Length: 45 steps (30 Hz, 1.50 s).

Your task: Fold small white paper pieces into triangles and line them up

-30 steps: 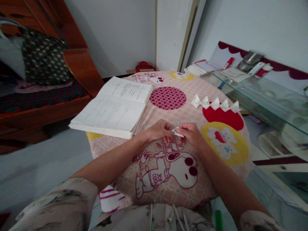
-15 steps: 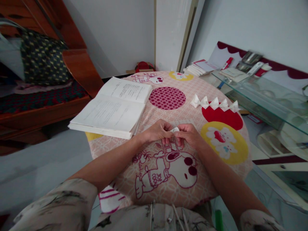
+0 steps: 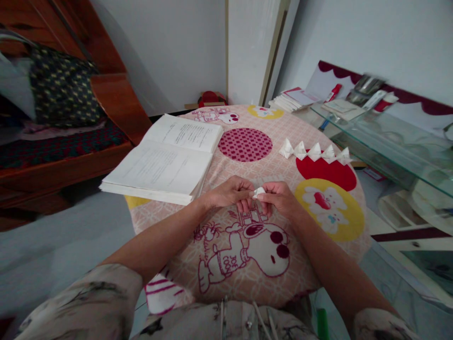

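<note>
My left hand [image 3: 229, 192] and my right hand [image 3: 279, 198] meet over the middle of a round table [image 3: 212, 264] covered in a pink cartoon-dog cloth. Both pinch one small folded white paper piece [image 3: 258, 191] between their fingertips, just above the cloth. Most of the paper is hidden by my fingers. A row of several finished folded white paper pieces [image 3: 314, 152] lies on the cloth to the far right of my hands. A thick open book [image 3: 164, 158] rests on the table's left edge, close to my left wrist.
A glass shelf unit [image 3: 396, 146] with boxes and papers stands at the right. A stack of booklets [image 3: 292, 99] lies behind the table. A wooden bench with a dark patterned cushion [image 3: 62, 89] is at the left. A red object [image 3: 209, 98] sits on the floor by the wall.
The paper piece, seen sticking out flat between my hands a second ago, is now folded smaller and tucked between my fingertips. My hands moved closer together.
</note>
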### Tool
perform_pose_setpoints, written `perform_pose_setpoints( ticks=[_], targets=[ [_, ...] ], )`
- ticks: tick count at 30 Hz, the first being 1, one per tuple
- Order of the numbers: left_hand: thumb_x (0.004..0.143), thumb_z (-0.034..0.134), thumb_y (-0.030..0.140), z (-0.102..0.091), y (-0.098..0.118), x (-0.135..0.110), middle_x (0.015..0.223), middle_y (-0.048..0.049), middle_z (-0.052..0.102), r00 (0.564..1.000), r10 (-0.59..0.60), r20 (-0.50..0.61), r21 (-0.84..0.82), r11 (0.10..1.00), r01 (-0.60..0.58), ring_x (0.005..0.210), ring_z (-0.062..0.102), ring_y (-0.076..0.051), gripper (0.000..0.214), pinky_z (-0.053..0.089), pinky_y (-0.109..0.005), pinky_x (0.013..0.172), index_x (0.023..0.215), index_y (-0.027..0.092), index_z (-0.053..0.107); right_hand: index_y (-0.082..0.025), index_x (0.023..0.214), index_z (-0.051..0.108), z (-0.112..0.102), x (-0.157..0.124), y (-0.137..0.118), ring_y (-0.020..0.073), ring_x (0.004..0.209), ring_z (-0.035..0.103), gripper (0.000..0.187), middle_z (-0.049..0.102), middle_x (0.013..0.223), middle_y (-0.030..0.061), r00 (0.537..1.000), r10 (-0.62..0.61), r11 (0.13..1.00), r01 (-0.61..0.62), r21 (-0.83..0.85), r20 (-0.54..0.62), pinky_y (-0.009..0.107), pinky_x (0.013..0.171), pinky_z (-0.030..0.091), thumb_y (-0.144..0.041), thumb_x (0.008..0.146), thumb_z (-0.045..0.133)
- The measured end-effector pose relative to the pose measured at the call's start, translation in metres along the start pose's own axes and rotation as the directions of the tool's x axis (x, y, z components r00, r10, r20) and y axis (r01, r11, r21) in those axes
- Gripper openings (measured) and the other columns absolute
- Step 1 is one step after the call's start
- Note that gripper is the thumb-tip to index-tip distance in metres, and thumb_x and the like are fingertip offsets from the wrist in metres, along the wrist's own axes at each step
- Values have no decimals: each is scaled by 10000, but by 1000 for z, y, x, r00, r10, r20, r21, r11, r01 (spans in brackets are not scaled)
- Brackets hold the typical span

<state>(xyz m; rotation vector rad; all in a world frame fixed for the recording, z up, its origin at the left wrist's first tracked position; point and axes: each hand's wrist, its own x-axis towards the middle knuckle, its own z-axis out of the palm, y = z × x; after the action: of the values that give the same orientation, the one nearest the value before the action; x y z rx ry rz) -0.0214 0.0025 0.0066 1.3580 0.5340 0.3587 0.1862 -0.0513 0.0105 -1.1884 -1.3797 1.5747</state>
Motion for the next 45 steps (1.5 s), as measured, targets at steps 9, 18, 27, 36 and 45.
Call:
perform_pose_setpoints(
  ticks=[9,18,27,36,45],
  targets=[
    [935,641,457,4,-2,2,622,-14,677,989,91,-115,175,982,-70,529,659,-108,359,508,-180,498,773,138,631,-170,650,640,0,4,3,131,377,581,288,661,512,10,998,-22,1000,20,-21,-63,214,355,466,-408,698,795],
    [910,711,391,-1,-3,9,701,-43,720,960,121,-251,42,993,-114,594,680,-93,302,570,-186,599,824,104,673,-170,815,722,-5,4,0,165,522,677,361,731,690,44,976,-75,994,89,65,-204,240,431,517,-521,752,779],
    [842,785,432,-2,-1,7,792,-75,761,962,101,-255,-61,991,-120,685,714,-114,359,595,-211,680,936,90,729,-180,850,753,-6,4,2,153,534,665,333,740,692,26,977,-53,979,91,181,-206,282,522,565,-414,648,877],
    [841,767,349,-3,-4,8,907,-81,767,946,168,-277,7,985,-173,746,705,-117,319,593,-210,672,1032,97,722,-173,843,763,-5,5,2,150,537,653,310,740,672,22,978,-61,981,95,167,-199,287,551,561,-320,598,883],
    [827,789,340,1,-5,9,864,-61,744,930,190,-314,-33,977,-211,731,715,-127,357,594,-214,653,1041,106,627,-167,844,764,-3,5,2,144,528,655,292,749,674,26,975,-69,980,106,168,-213,275,551,556,-294,604,871]
  ],
)
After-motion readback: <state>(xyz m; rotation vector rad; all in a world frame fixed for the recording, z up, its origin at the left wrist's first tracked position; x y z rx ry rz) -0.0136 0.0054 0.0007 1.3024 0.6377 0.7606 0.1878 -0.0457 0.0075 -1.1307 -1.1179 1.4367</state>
